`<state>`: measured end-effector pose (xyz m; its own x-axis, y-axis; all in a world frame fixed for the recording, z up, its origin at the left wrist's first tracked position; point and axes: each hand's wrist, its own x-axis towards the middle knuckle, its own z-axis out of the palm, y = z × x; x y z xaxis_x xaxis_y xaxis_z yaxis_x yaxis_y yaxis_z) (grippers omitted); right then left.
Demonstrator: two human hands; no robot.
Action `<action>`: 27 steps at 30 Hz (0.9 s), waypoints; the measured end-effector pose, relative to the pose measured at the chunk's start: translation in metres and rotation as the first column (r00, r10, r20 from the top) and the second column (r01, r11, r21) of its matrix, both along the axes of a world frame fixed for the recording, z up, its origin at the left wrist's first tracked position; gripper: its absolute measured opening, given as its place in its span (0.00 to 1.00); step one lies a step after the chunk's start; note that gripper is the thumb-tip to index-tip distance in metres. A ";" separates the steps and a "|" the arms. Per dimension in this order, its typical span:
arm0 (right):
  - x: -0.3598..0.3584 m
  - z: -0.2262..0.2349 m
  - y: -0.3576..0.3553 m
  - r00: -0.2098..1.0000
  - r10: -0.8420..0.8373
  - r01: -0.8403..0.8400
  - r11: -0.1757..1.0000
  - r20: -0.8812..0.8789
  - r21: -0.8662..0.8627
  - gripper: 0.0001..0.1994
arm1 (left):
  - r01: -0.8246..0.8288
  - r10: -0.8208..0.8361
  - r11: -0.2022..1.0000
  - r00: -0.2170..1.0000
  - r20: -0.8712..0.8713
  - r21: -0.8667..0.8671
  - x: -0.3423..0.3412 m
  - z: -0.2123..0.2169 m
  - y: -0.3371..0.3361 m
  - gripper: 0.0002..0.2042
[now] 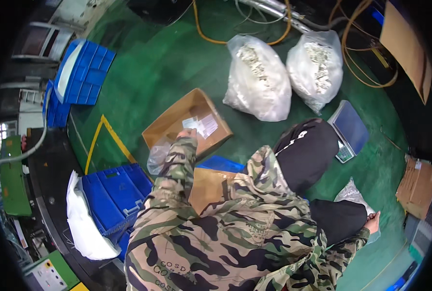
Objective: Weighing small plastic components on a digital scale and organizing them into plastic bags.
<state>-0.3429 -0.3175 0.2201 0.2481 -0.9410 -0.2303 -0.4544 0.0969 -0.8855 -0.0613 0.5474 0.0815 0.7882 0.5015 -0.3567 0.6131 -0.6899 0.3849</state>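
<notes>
So, left hand in the cardboard box, right hand way off to its right at a small clear bag.

The left hand (189,132) is just inside the near side of the cardboard box (167,116), right by some white slips (207,126) lying in it; the sleeve and angle hide the fingers, so I can't tell if it's gripping one. The right hand (372,222), well right of the box, has its fingers curled at the edge of the small clear bag (350,192), partly behind the knee, and I can't tell if they're pinching plastic. Two big stuffed bags (259,80) sit beyond the box to the right, a scale (352,127) is farther right of it, and a blue crate (114,194) is nearer and left of it.
</notes>
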 end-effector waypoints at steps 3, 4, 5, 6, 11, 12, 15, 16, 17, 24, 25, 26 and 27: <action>-0.004 -0.023 -0.033 0.996 -0.066 0.057 0.987 -0.057 -0.147 0.21 | -0.030 0.013 0.992 0.992 -0.128 -0.124 0.000 -0.052 0.036 0.20; -0.012 -0.022 -0.041 0.976 -0.090 0.060 0.987 -0.199 -0.148 0.21 | -0.068 0.046 0.985 0.990 -0.137 -0.160 0.005 -0.066 0.036 0.20; -0.017 -0.020 -0.045 0.935 -0.106 0.061 0.988 -0.337 -0.143 0.21 | 0.025 -0.044 0.994 0.981 -0.189 -0.102 0.010 -0.076 0.032 0.20; -0.017 -0.018 -0.048 0.853 -0.173 0.091 0.978 -0.492 -0.187 0.22 | 0.054 -0.072 0.994 0.974 -0.217 -0.091 0.016 -0.087 0.028 0.20; -0.012 0.008 -0.022 0.777 -0.174 0.087 0.981 -0.605 -0.171 0.22 | 0.206 -0.189 0.978 0.930 -0.314 0.022 0.030 -0.135 0.008 0.23; -0.012 0.013 -0.014 0.766 -0.186 0.096 0.980 -0.615 -0.177 0.22 | 0.243 -0.214 0.969 0.922 -0.323 0.051 0.031 -0.145 0.003 0.23; -0.013 0.027 0.003 0.735 -0.202 0.111 0.977 -0.647 -0.180 0.23 | 0.353 -0.291 0.922 0.903 -0.316 0.159 0.029 -0.173 -0.005 0.25; -0.017 0.030 0.009 0.725 -0.220 0.127 0.974 -0.652 -0.187 0.23 | 0.381 -0.313 0.904 0.899 -0.306 0.196 0.027 -0.179 -0.009 0.26; -0.018 0.034 0.011 0.719 -0.227 0.136 0.973 -0.657 -0.188 0.23 | 0.394 -0.322 0.890 0.900 -0.292 0.231 0.026 -0.183 -0.014 0.26; -0.021 0.049 0.022 0.675 -0.247 0.167 0.969 -0.695 -0.182 0.23 | 0.304 -0.224 0.950 0.828 -0.514 0.076 0.040 -0.163 -0.040 0.35; -0.021 0.048 0.024 0.673 -0.249 0.173 0.968 -0.696 -0.179 0.24 | 0.266 -0.202 0.963 0.829 -0.522 0.050 0.041 -0.158 -0.041 0.34; -0.022 0.050 0.026 0.674 -0.249 0.176 0.969 -0.696 -0.176 0.24 | 0.289 -0.210 0.954 0.837 -0.505 0.081 0.044 -0.154 -0.042 0.30; -0.021 0.048 0.026 0.673 -0.249 0.179 0.969 -0.697 -0.173 0.24 | 0.303 -0.218 0.948 0.845 -0.489 0.101 0.050 -0.154 -0.040 0.28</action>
